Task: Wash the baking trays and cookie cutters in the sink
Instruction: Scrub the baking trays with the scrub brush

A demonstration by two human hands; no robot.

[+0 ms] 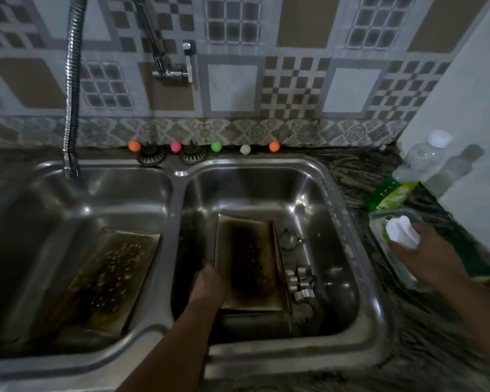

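Baking trays: two in view. One tray (251, 264) lies in the right basin (331, 193), tilted, its near-left edge raised; the second tray (111, 275) leans in the left basin (40, 222), at 9 o'clock from the first. Cookie cutters (300, 281) sit on the basin floor at 3 o'clock of the right tray, just beside its rim.

Your left hand (208, 281) is on the right tray's left edge, fingers curled over it, gripping. Your right hand (419, 250) is out on the counter at 3 o'clock, wrapped around a bottle with a white cap (400, 232); a green-labelled bottle (396, 190) stands at 12 o'clock of it.

Risks, judged:
- One-handed hold on a tilted, greasy tray could slip; it would drop onto the cutters.
- The bottle is held while your gaze is on the sink; a loose grip could tip it over on the counter.
- Cutter edges look thin; groping for them under the tray could nick your fingers.

Materials: both trays are rectangular sheet metal, shallow-rimmed, with dark burnt residue at centre and scattered droplets. The basins are brushed steel, glossy, with rounded corners. The cutters are bright bent metal strips. The counter is dark, streaked stone.
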